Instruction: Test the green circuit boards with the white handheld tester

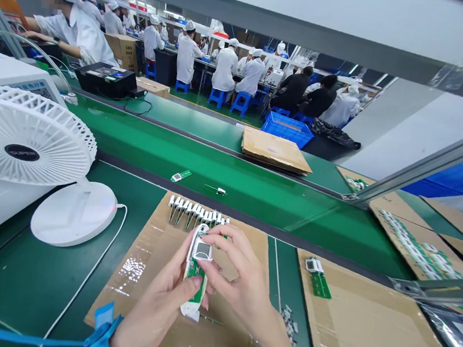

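A white plastic casing [189,257] with a green circuit board [195,269] inside it is tilted upward in my left hand [162,295]. The left fingers wrap around its side and the thumb presses on the lower part of the board. My right hand [242,267] closes its thumb and fingertips about the grey-screened upper part of the same board. Beyond my hands, a row of small white parts with thin green boards [190,209] lies along the far edge of a cardboard sheet [145,258]. A blue band circles my left wrist.
A white fan [30,138] stands at left with its cable on the bench. Past the cardboard runs a green conveyor belt [147,149] carrying two small pieces. At right, a screened board [318,278] lies on another cardboard sheet [381,319], near small metal parts [288,323]. People work behind.
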`<action>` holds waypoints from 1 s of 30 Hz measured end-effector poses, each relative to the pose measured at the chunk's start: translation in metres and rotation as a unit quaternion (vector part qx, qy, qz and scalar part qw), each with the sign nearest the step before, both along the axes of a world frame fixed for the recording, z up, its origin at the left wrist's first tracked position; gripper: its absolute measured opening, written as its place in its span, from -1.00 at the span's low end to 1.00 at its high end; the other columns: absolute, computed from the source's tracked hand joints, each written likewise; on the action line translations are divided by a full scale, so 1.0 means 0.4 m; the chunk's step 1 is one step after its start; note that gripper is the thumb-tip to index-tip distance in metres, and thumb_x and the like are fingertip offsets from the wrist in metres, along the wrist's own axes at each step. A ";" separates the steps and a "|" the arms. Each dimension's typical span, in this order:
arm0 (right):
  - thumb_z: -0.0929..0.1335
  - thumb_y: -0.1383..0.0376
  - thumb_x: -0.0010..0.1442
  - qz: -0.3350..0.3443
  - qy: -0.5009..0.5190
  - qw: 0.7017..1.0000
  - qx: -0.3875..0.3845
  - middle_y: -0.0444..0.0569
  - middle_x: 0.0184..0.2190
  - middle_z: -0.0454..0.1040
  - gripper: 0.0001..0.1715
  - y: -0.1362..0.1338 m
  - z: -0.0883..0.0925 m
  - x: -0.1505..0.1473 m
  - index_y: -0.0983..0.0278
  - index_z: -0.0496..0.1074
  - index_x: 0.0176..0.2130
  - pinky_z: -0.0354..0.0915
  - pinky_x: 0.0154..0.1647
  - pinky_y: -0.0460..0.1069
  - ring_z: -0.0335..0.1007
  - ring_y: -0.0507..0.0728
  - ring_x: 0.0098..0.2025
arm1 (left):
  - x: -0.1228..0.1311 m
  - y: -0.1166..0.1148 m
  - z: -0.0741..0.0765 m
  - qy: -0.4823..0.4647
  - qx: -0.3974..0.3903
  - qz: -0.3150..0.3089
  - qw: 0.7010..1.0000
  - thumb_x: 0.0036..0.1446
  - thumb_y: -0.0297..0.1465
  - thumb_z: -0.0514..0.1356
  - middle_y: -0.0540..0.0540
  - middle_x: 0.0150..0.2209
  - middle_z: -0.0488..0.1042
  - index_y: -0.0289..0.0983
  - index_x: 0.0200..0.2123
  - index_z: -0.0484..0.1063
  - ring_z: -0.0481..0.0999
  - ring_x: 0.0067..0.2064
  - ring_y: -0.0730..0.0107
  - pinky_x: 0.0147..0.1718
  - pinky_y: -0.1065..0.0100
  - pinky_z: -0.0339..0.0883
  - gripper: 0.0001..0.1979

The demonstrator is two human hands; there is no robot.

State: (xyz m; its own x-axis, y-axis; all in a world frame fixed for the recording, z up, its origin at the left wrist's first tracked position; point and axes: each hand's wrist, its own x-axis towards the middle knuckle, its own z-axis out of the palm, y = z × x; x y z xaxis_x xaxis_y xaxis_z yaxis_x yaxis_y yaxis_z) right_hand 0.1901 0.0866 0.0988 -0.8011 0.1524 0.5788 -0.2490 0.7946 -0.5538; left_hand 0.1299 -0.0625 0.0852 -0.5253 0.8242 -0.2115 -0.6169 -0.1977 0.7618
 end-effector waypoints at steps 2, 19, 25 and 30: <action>0.37 0.35 0.23 -0.003 0.006 1.000 0.000 -0.02 -0.05 0.40 -0.71 -0.002 0.001 0.000 0.16 0.37 -0.03 0.37 0.00 0.03 0.34 0.12 0.02 | 0.001 -0.001 0.000 -0.005 -0.005 0.002 1.000 0.18 -0.25 0.24 -0.09 0.16 0.32 0.07 0.36 -0.10 0.35 0.00 0.22 -0.16 0.28 0.29 -0.22; 0.38 0.35 0.22 0.026 -0.006 0.998 -0.049 -0.03 0.02 0.31 -0.58 -0.006 0.021 0.025 0.10 0.30 0.06 0.34 0.06 -0.01 0.30 0.09 0.08 | 0.025 -0.010 0.031 -0.008 -0.018 -0.002 1.000 0.23 -0.29 0.19 -0.07 -0.30 0.39 0.07 0.34 0.01 0.34 -0.29 0.34 -0.26 0.31 0.27 -0.33; 0.41 0.31 0.19 0.006 -0.053 0.995 -0.088 -0.05 0.10 0.22 -0.53 -0.008 0.021 0.032 0.03 0.27 0.06 0.33 0.11 -0.01 0.24 0.09 0.16 | 0.025 -0.009 0.033 -0.014 -0.016 -0.002 1.000 0.22 -0.27 0.20 -0.09 -0.20 0.38 0.05 0.34 0.00 0.33 -0.26 0.35 -0.26 0.33 0.27 -0.31; 0.39 0.32 0.19 0.015 -0.111 0.986 -0.123 -0.05 0.16 0.20 -0.54 -0.010 0.021 0.027 0.01 0.29 0.06 0.32 0.16 0.04 0.22 0.12 0.20 | 0.019 -0.009 0.022 0.007 -0.033 -0.012 0.999 0.22 -0.23 0.19 -0.13 -0.06 0.37 0.07 0.36 -0.06 0.34 -0.27 0.36 -0.26 0.29 0.28 -0.29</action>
State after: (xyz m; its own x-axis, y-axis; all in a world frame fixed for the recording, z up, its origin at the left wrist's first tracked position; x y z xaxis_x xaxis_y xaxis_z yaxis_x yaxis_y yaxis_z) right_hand 0.2011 0.0827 0.1071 -0.9101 0.2404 0.3375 -0.1216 0.6238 -0.7721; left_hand 0.1376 -0.0663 0.0941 -0.5083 0.8213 -0.2589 -0.6108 -0.1319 0.7807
